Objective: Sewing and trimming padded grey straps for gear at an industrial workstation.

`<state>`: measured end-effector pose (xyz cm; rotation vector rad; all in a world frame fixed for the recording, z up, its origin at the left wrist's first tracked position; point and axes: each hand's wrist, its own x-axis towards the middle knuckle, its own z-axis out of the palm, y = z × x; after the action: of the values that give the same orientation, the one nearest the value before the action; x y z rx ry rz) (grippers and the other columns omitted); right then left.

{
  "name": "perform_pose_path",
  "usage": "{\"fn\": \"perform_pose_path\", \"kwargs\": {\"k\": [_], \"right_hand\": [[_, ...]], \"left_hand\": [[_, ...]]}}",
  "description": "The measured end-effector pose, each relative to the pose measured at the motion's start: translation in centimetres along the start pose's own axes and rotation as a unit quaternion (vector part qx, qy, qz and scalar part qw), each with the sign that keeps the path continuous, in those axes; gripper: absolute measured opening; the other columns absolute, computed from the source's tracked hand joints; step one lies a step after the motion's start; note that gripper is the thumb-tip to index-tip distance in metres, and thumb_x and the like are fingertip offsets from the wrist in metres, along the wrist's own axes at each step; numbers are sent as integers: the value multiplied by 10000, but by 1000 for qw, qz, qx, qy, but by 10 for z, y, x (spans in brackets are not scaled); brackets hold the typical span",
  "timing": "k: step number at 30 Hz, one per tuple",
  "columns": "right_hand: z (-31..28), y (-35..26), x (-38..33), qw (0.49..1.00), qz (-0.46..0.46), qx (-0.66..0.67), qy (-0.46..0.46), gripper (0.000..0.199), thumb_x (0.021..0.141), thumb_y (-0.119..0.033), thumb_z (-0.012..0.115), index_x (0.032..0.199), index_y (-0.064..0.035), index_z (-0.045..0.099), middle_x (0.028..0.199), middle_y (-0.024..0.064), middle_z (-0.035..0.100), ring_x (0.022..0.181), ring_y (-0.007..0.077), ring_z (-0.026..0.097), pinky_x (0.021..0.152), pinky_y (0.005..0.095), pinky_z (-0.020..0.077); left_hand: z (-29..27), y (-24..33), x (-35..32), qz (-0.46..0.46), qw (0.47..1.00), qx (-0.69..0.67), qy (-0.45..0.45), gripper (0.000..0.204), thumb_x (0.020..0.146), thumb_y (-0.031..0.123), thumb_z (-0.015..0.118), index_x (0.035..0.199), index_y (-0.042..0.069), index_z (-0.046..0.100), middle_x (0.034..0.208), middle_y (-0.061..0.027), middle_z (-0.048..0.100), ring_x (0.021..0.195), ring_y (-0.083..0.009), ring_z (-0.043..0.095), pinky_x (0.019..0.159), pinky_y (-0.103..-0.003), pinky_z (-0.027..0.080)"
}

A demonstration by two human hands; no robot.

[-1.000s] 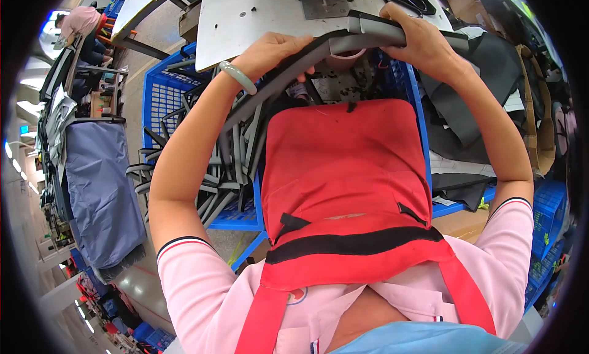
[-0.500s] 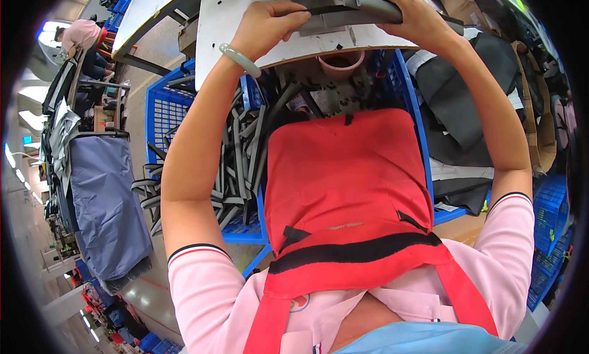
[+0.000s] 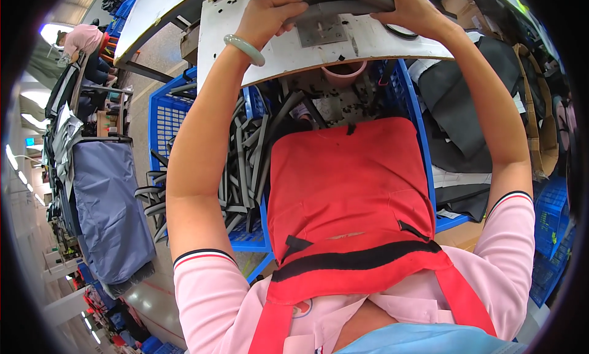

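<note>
Hands (image 3: 265, 21) (image 3: 414, 11) on grey strip (image 3: 336, 9); partial shirt emblem (image 3: 302, 308)

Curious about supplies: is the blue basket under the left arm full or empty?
Not empty: the basket holds many grey strips. Whether full, I cannot tell: the left arm hides part.

A factory workshop, with benches, crates and piled-up material.
A white worktable (image 3: 224, 53) carries a metal plate (image 3: 322, 36), and dark scraps (image 3: 353, 110) litter the ground near a pink bucket (image 3: 345, 78) below. A blue plastic crate (image 3: 169, 118) holds a heap of grey and black strips (image 3: 242, 164). Large dark sheets (image 3: 472, 118) lie piled at the right, near stacked blue baskets (image 3: 551, 216). The wearer's red apron (image 3: 350, 182) covers a pink shirt (image 3: 205, 292); farther back is another person in a pink top (image 3: 84, 40).
</note>
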<state>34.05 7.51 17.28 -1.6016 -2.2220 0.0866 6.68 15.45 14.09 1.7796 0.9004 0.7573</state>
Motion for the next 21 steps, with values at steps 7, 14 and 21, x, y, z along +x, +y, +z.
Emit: {"fn": "perform_pose_path", "kwargs": {"k": [7,14,21], "right_hand": [[2,14,12,1000,-2,-8,1,549,713,-330,749,1102,9,561,927,257,641,889,401,629,751,436,499],[34,-48,-41,995,-57,-74,43,379,740,-144,673,1089,-43,565,1071,158,621,1005,329,598,824,377,503],[130,-146,-71,943,-258,-176,-113,183,789,-157,559,943,-60,570,965,147,642,1005,286,612,830,384,509]], "left_hand": [[-4,-11,17,8,999,-36,9,273,881,161,643,1095,-7,668,676,-21,583,554,-67,494,484,-195,348],[-1,-2,-14,12,991,132,-32,324,821,269,694,1004,1,701,763,-76,675,635,-125,613,550,-265,509],[71,11,-27,-11,985,51,-163,294,878,248,632,1015,-8,681,834,-67,668,714,-107,626,608,-256,533]]}}
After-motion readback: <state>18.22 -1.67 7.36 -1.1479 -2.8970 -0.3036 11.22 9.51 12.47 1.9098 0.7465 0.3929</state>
